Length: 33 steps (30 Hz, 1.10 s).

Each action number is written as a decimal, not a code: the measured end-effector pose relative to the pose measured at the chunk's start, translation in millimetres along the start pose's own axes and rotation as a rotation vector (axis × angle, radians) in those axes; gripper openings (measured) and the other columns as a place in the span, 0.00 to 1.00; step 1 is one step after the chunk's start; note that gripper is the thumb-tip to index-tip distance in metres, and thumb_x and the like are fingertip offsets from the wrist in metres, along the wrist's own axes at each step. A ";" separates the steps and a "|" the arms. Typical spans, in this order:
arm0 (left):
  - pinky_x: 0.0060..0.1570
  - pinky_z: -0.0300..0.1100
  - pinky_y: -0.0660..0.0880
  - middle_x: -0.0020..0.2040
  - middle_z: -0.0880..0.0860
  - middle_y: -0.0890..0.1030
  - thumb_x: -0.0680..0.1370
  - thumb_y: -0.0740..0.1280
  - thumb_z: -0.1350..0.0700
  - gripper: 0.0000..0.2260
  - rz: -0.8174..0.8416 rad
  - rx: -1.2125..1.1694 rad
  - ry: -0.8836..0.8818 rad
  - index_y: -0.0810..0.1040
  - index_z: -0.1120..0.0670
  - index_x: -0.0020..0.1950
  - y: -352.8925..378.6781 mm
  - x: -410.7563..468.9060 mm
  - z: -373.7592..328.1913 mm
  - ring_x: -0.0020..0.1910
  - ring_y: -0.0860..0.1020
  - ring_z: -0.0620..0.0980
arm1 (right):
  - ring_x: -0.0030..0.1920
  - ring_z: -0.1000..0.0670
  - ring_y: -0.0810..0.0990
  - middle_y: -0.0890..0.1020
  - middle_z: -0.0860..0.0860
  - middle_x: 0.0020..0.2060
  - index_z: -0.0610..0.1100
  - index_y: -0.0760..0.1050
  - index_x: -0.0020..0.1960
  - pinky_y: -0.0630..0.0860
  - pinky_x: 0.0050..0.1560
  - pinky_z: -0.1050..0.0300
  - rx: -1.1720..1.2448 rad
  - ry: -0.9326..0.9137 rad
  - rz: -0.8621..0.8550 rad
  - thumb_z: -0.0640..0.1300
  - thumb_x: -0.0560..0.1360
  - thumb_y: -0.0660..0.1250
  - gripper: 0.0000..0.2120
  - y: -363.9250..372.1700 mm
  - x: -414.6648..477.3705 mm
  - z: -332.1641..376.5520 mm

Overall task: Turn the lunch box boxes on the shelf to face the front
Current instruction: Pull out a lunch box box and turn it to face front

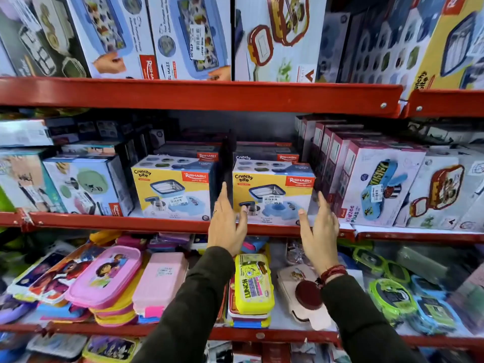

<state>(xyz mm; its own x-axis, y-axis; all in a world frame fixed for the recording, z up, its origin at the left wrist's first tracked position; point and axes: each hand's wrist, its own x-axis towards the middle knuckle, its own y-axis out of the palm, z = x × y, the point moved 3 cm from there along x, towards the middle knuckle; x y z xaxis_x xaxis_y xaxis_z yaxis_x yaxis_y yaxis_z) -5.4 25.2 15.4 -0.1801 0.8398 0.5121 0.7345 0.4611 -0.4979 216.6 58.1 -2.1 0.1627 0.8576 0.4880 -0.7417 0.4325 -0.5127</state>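
Left hand: the left hand (227, 223) is reaching up with its fingers straight and spread open. It is holding nothing. Its fingertips are pointing into the dark gap between the two yellow boxes, just at the left side of the right yellow box (272, 191).

Right hand: the right hand (320, 229) is also wide open, palm turned inward, holding nothing. Its fingertips are sitting near the right side of the same box. If they are touching the box, that is too hard to tell.

Right yellow box: it is standing on the middle red shelf (157, 224), between the two hands. Its picture side, with the words "Crunchy bite", is facing the front.

Left yellow box: the left yellow box (172, 188) is standing just beside it on the same shelf, with the dark gap between them. Its picture side is facing the front too.

Stacks behind: more dark boxes (265, 152) are lying on top of and behind the yellow ones.

Pink-edged boxes: a row of pink-edged boxes (377, 179) is leaning to the right of the right hand, tilted a bit.

Sleeves: both arms are wearing dark sleeves (193, 305), and red thread bands (333, 272) are circling the right wrist.

Lower shelf: bright lunch boxes are lying flat in piles below, like a yellow lunch box (252, 280) and a pink lunch box (104, 273).
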 end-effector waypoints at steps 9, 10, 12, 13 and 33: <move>0.66 0.56 0.77 0.74 0.54 0.76 0.83 0.57 0.55 0.23 -0.017 -0.076 -0.086 0.57 0.49 0.78 -2.9 6.6 -0.9 0.65 0.80 0.56 | 0.61 0.42 0.81 0.84 0.46 0.59 0.46 0.70 0.65 0.61 0.75 0.38 0.048 0.069 -0.020 0.51 0.82 0.64 0.15 -4.8 11.8 -7.3; 0.65 0.54 0.77 0.72 0.53 0.77 0.82 0.58 0.55 0.21 -0.018 -0.103 -0.078 0.59 0.49 0.75 -4.5 8.6 -2.9 0.63 0.80 0.54 | 0.60 0.43 0.81 0.84 0.46 0.58 0.47 0.71 0.65 0.67 0.72 0.38 0.107 0.084 -0.022 0.52 0.82 0.64 0.14 -7.3 14.7 -6.3; 0.64 0.52 0.76 0.68 0.48 0.77 0.80 0.59 0.54 0.21 0.005 -0.166 -0.055 0.62 0.47 0.73 -8.1 11.3 -8.9 0.59 0.79 0.50 | 0.57 0.47 0.81 0.83 0.48 0.55 0.45 0.73 0.64 0.76 0.63 0.50 0.263 0.111 -0.040 0.52 0.82 0.65 0.14 -14.9 19.0 -0.8; 0.66 0.52 0.75 0.68 0.46 0.77 0.79 0.60 0.53 0.23 0.024 -0.197 -0.034 0.62 0.46 0.73 -10.1 13.2 -11.4 0.60 0.78 0.49 | 0.55 0.50 0.81 0.82 0.49 0.53 0.44 0.74 0.64 0.77 0.58 0.57 0.320 0.126 -0.053 0.51 0.82 0.65 0.14 -19.4 20.9 2.8; 0.61 0.26 0.73 0.66 0.48 0.79 0.85 0.63 0.51 0.14 0.012 -0.593 -0.119 0.71 0.51 0.70 -30.9 33.9 -17.3 0.64 0.76 0.38 | 0.60 0.55 0.81 0.75 0.49 0.69 0.57 0.69 0.72 0.78 0.63 0.61 0.566 -0.093 0.165 0.41 0.71 0.75 0.33 -43.4 25.8 13.4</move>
<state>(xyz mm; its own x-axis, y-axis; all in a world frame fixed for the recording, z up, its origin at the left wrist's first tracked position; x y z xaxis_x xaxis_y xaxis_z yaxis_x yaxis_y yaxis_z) -22.9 34.5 60.3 -0.2161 0.8859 0.4104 0.9703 0.2417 -0.0109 244.2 57.7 42.2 -0.0224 0.8618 0.5067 -0.9879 0.0586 -0.1434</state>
